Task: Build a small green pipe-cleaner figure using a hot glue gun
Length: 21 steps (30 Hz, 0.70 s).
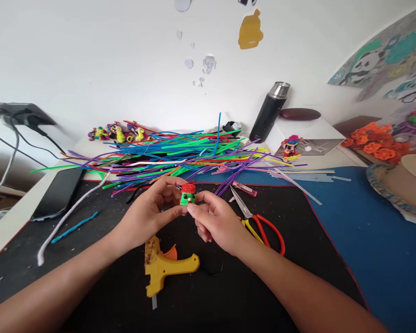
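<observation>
Between both hands, over the middle of the black mat [229, 296], is a small pipe-cleaner figure head [187, 196] with a red top and a green face with dark eyes. My left hand [151, 210] pinches it from the left with thumb and fingers. From the right, my right hand [215, 215] grips its lower edge between thumb and forefinger. Below the hands lies a yellow glue gun [169, 267] with an orange trigger. Scissors [258, 222] with red and yellow handles rest beside my right hand, partly behind the forearm.
A heap of coloured pipe cleaners [180, 155] spreads along the back. A phone [59, 192], a white pipe cleaner [69, 219] and a blue twisted piece [74, 226] lie left. A black thermos [269, 111], a small figure [291, 149] and a basket [384, 189] stand right.
</observation>
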Each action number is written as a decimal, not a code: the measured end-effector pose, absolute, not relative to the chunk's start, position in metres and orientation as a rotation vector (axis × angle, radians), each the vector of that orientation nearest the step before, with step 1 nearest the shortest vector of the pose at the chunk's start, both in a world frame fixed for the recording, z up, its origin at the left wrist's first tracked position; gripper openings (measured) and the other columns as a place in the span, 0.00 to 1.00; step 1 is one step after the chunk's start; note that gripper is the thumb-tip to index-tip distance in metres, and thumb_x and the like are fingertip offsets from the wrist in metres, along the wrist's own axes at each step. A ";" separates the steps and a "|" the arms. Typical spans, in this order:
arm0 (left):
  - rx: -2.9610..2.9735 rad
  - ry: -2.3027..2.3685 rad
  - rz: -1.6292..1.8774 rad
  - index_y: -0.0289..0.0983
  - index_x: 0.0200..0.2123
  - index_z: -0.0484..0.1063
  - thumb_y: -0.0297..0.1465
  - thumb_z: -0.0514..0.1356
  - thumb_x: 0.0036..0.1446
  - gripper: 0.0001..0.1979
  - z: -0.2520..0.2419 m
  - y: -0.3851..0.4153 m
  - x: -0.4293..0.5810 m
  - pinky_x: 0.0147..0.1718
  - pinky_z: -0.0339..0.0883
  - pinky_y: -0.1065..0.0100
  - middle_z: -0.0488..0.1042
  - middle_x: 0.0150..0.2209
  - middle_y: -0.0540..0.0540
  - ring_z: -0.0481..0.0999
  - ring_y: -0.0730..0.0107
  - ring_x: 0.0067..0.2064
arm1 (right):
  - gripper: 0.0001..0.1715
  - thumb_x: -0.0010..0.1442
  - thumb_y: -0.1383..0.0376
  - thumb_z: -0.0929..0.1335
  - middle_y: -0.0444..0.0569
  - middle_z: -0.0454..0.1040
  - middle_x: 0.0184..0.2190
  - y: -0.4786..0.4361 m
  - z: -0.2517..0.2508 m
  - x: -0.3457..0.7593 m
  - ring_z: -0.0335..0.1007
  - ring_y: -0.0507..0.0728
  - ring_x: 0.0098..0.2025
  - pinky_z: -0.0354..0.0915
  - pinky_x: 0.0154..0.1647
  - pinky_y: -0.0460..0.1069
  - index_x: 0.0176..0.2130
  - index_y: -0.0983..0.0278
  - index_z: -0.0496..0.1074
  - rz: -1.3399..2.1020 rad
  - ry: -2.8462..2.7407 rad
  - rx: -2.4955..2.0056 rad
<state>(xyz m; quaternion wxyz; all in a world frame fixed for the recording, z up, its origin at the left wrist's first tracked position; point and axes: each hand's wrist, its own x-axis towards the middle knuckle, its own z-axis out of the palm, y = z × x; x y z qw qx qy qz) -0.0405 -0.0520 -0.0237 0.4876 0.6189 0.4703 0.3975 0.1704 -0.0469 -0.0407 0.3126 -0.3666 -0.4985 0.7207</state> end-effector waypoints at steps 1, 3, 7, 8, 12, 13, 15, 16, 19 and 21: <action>1.507 1.144 0.958 0.41 0.55 0.73 0.39 0.73 0.64 0.21 -0.024 -0.052 -0.040 0.38 0.72 0.64 0.77 0.37 0.49 0.78 0.65 0.38 | 0.21 0.68 0.47 0.73 0.31 0.64 0.17 -0.047 -0.040 0.170 0.60 0.49 0.16 0.56 0.20 0.46 0.44 0.60 0.68 1.904 -1.306 -0.965; 1.511 1.145 0.954 0.41 0.55 0.73 0.38 0.73 0.64 0.21 -0.024 -0.053 -0.040 0.39 0.73 0.64 0.78 0.38 0.48 0.79 0.63 0.39 | 0.21 0.67 0.47 0.73 0.31 0.64 0.17 -0.047 -0.040 0.170 0.60 0.50 0.16 0.56 0.20 0.46 0.44 0.59 0.68 1.904 -1.297 -0.967; 1.519 1.150 0.958 0.41 0.55 0.73 0.38 0.73 0.64 0.21 -0.024 -0.053 -0.039 0.37 0.73 0.65 0.80 0.39 0.47 0.81 0.63 0.39 | 0.22 0.67 0.47 0.74 0.31 0.64 0.18 -0.046 -0.041 0.170 0.60 0.50 0.16 0.56 0.20 0.46 0.43 0.59 0.68 1.897 -1.301 -0.970; 1.520 1.151 0.960 0.41 0.55 0.73 0.38 0.74 0.64 0.21 -0.024 -0.053 -0.039 0.36 0.73 0.65 0.80 0.38 0.47 0.81 0.63 0.38 | 0.21 0.67 0.47 0.74 0.31 0.65 0.18 -0.046 -0.042 0.170 0.60 0.49 0.16 0.56 0.20 0.46 0.43 0.59 0.68 1.897 -1.303 -0.969; 1.483 1.123 0.974 0.41 0.55 0.73 0.35 0.74 0.64 0.21 -0.024 -0.053 -0.038 0.38 0.76 0.66 0.80 0.35 0.49 0.82 0.65 0.37 | 0.20 0.68 0.48 0.73 0.31 0.64 0.18 -0.046 -0.044 0.170 0.60 0.49 0.16 0.56 0.19 0.46 0.43 0.59 0.67 1.911 -1.295 -0.965; 1.462 1.109 0.972 0.41 0.55 0.73 0.35 0.74 0.64 0.21 -0.024 -0.053 -0.039 0.38 0.76 0.66 0.80 0.35 0.50 0.82 0.65 0.37 | 0.21 0.68 0.48 0.74 0.31 0.64 0.18 -0.046 -0.044 0.170 0.60 0.49 0.16 0.56 0.19 0.46 0.43 0.59 0.67 1.923 -1.281 -0.960; 1.416 1.085 0.962 0.41 0.55 0.73 0.35 0.75 0.64 0.21 -0.024 -0.053 -0.039 0.39 0.78 0.65 0.81 0.35 0.50 0.84 0.65 0.37 | 0.21 0.67 0.48 0.74 0.31 0.64 0.18 -0.046 -0.045 0.170 0.60 0.49 0.16 0.55 0.18 0.45 0.43 0.59 0.67 1.955 -1.235 -0.948; 1.392 1.077 0.958 0.41 0.55 0.72 0.35 0.75 0.63 0.21 -0.025 -0.053 -0.039 0.40 0.79 0.65 0.82 0.35 0.49 0.84 0.64 0.37 | 0.22 0.66 0.47 0.74 0.31 0.65 0.18 -0.046 -0.045 0.170 0.60 0.49 0.16 0.55 0.18 0.45 0.43 0.59 0.67 1.973 -1.210 -0.942; 1.334 1.072 0.946 0.41 0.55 0.72 0.36 0.76 0.62 0.23 -0.026 -0.053 -0.040 0.40 0.81 0.63 0.83 0.36 0.48 0.86 0.63 0.37 | 0.23 0.64 0.47 0.76 0.31 0.65 0.18 -0.046 -0.044 0.169 0.59 0.48 0.16 0.54 0.18 0.45 0.42 0.59 0.67 2.011 -1.153 -0.937; 1.311 1.073 0.939 0.40 0.55 0.72 0.37 0.76 0.62 0.24 -0.027 -0.052 -0.040 0.39 0.82 0.63 0.84 0.36 0.48 0.86 0.63 0.37 | 0.24 0.64 0.47 0.77 0.31 0.64 0.19 -0.046 -0.043 0.169 0.59 0.48 0.16 0.53 0.18 0.45 0.41 0.59 0.66 2.023 -1.130 -0.934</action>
